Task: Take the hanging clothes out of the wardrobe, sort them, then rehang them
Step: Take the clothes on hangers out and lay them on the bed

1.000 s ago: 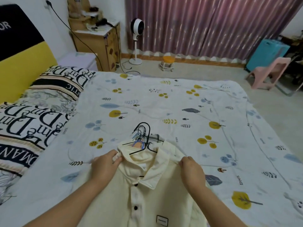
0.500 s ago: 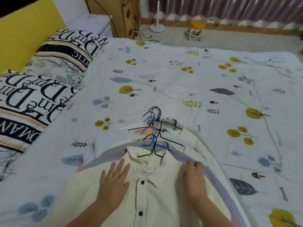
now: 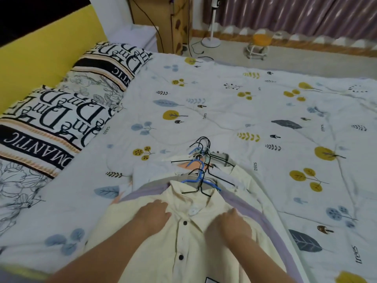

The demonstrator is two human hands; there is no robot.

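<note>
Your left hand (image 3: pixel 152 214) is lying palm-down on the cream button-up shirt (image 3: pixel 183 237), just left of its collar, fingers bent a little over the cloth; from this angle it is hard to say whether they are gripping a fold or only pressing, though nothing seems to be pinched. Your right hand (image 3: pixel 229 226) is resting the same way on the shirt's right chest, fingers loosely flat, closing on nothing that shows.

The shirt is lying face-up on top of a pile of clothes at the near edge of the bed, its black buttons running down the middle between your two hands. A black wire hanger (image 3: pixel 201 185) is sitting inside its collar, with the hook pointing away from you. Beneath it a lilac garment (image 3: pixel 271 225) is showing as a band along the right side and at the left shoulder, with more pale garments fanning out under that. Their hangers (image 3: pixel 201 154), black and blue, are bunching together just beyond the collar, hooks overlapping.

The whole pile is resting on a white leaf-print bedspread (image 3: pixel 234 103). Two lettered pillows (image 3: pixel 53 119) are lying at the left against a yellow headboard (image 3: pixel 40 52). Beyond the bed, a fan stand (image 3: pixel 211 40) and a small orange stool (image 3: pixel 259 42) are standing on the floor in front of purple curtains (image 3: pixel 295 15).
</note>
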